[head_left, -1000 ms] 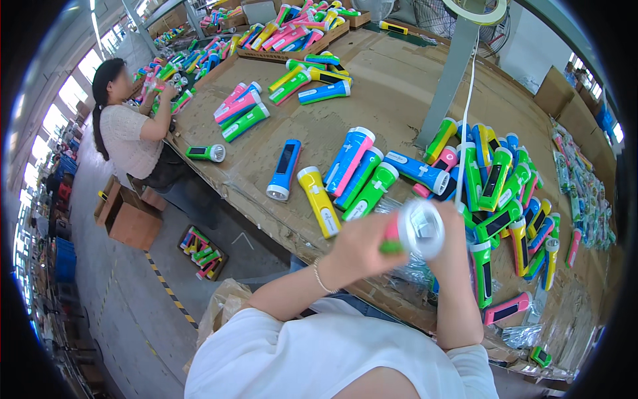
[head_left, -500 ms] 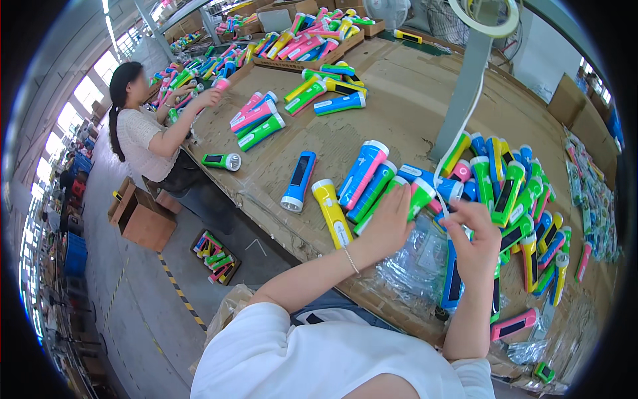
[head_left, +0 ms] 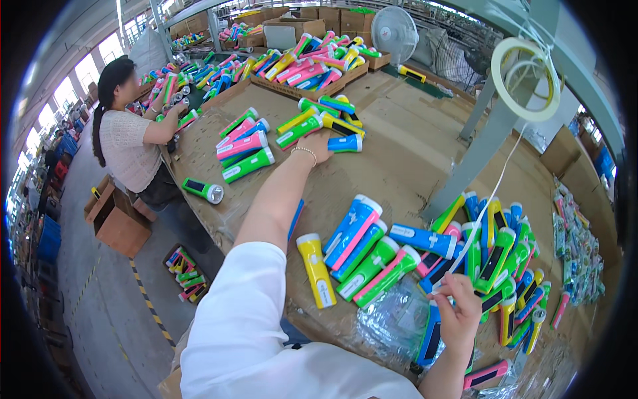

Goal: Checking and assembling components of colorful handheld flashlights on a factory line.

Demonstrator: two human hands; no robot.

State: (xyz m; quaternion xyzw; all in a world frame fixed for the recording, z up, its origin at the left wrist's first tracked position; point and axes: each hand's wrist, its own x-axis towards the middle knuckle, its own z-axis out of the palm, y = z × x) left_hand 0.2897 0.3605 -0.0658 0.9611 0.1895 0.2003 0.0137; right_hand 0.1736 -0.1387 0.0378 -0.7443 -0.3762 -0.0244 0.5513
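Note:
My left hand (head_left: pixel 315 145) reaches far across the table to a small group of flashlights. It touches the blue flashlight (head_left: pixel 346 143) there, below a green and pink flashlight (head_left: pixel 299 132); its fingertips are hidden, so its grip cannot be made out. Lower right, my right hand (head_left: pixel 458 307) pinches the end of a narrow white tape strip (head_left: pixel 493 189). That strip runs up to a tape roll (head_left: pixel 500 80) hanging from the metal frame. Near the right hand lie a blue flashlight with a dark panel (head_left: pixel 430 336), a green and pink flashlight (head_left: pixel 387 276) and clear plastic bags (head_left: pixel 392 320).
A heap of flashlights (head_left: pixel 508 259) lies beside the grey metal post (head_left: pixel 475 163). Bagged ones (head_left: pixel 577 243) are piled at the far right. A full cardboard tray (head_left: pixel 292 90) stands at the back. At the left, a co-worker (head_left: pixel 126 126) handles flashlights.
My left hand has left the near row of flashlights and stretched forward to the far group. My right hand keeps the strip, lower in the picture. The view has shifted.

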